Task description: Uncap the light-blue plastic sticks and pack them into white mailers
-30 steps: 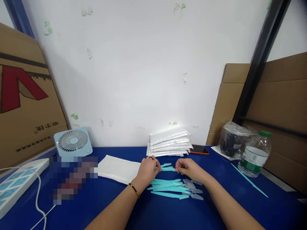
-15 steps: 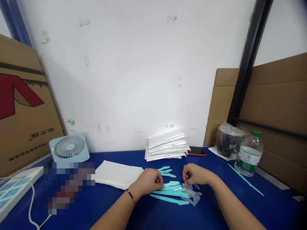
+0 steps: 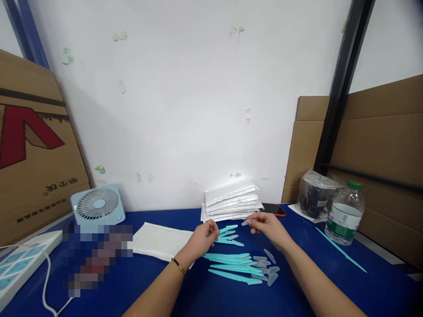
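Free lane between right hand [image 3: 264, 225] and bottle [image 3: 344, 220], partly crossed by lone teal stick [image 3: 341, 249].

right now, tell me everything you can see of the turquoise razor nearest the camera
The turquoise razor is slim and looks plastic: its handle tapers to a narrow tip at left and meets a wider, stepped head at right. It lies unheld on the blue table, angled so the head end is nearer the viewer. A clear cap lies by the head; contact is unclear.
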`<action>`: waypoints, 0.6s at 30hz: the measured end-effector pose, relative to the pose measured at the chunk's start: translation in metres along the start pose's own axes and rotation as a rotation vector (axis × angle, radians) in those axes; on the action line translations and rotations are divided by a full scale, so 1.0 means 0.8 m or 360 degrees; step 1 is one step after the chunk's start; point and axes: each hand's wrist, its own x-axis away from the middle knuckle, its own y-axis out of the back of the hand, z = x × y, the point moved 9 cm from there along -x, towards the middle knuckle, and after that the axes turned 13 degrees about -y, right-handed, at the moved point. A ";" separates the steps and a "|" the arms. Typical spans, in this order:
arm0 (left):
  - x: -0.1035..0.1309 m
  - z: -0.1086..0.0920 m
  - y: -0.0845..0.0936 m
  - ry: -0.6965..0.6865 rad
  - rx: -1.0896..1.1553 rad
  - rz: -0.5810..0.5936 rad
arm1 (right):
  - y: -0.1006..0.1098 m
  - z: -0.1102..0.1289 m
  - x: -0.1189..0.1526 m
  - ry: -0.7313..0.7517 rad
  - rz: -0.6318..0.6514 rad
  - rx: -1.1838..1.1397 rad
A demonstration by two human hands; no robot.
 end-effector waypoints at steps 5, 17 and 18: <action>-0.001 0.006 0.001 -0.0034 0.0022 -0.0025 | -0.013 -0.005 0.001 -0.0099 0.0102 -0.0305; -0.003 -0.001 -0.005 -0.0086 -0.0120 0.0012 | -0.057 -0.011 0.001 -0.0068 0.0234 -0.0028; -0.003 -0.001 -0.004 -0.0083 -0.0214 0.0014 | -0.053 -0.010 0.001 -0.0053 0.0199 0.0102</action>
